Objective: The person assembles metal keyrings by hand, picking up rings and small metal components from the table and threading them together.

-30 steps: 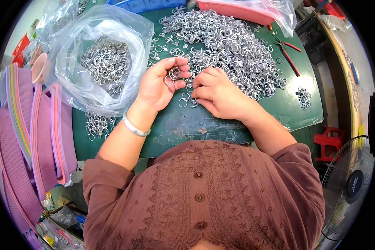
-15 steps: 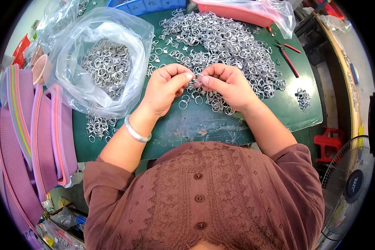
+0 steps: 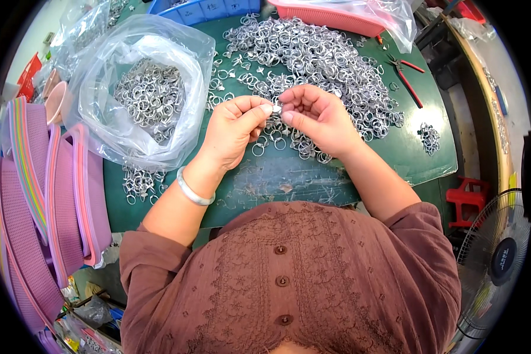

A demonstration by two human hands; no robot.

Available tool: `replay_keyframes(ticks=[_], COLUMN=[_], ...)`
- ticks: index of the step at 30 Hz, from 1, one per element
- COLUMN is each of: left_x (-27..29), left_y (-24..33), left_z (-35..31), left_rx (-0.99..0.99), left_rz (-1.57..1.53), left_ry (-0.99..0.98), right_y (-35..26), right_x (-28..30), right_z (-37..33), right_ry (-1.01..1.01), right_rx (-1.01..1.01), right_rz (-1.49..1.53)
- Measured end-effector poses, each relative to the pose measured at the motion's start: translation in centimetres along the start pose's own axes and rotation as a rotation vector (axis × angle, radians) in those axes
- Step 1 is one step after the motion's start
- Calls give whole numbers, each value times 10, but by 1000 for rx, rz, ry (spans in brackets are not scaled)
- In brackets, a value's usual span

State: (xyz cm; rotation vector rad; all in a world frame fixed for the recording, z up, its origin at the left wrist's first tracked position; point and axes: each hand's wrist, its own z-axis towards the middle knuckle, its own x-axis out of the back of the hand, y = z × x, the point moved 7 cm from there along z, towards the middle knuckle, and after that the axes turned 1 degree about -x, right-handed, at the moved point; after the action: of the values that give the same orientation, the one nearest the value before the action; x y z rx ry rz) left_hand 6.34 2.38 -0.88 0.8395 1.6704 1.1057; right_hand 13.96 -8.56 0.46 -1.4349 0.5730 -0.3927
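Note:
Between the thumb and forefinger of my left hand (image 3: 235,127) is a small silver ring (image 3: 276,110), its flat face turned up. My right hand (image 3: 321,121) is close beside it, thumb and forefinger apart, with nothing visible between them; its other fingers curl in. Both hands hover over the near edge of a large heap of silver rings (image 3: 330,65) on the green table (image 3: 277,177). Left of my left hand, a clear plastic bag (image 3: 189,53) stands with its mouth wide, holding many more rings (image 3: 150,91).
Red-handled pliers (image 3: 410,85) lie right of the heap, beyond a small ring pile (image 3: 429,138). A blue bin (image 3: 206,12) and a pink basket (image 3: 330,19) line the back. Purple baskets (image 3: 65,194) stack at left. A fan (image 3: 492,259) and red stool (image 3: 467,200) stand right.
My right thumb and forefinger have spread and drawn slightly off the ring, which both hands touched before. The left hand keeps its pinch on the ring.

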Motion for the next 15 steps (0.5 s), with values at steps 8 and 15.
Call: replay_keyframes(ticks=[8, 15], left_x=[-1, -4], left_y=[-6, -3], left_z=[0, 0], left_rx=[75, 35], left_rz=[-122, -101], left_ry=[-31, -31], right_y=[-15, -18], right_x=[-7, -5], right_z=[-4, -5], right_ry=[22, 48], right_rx=[253, 335], right_rz=[-326, -375])
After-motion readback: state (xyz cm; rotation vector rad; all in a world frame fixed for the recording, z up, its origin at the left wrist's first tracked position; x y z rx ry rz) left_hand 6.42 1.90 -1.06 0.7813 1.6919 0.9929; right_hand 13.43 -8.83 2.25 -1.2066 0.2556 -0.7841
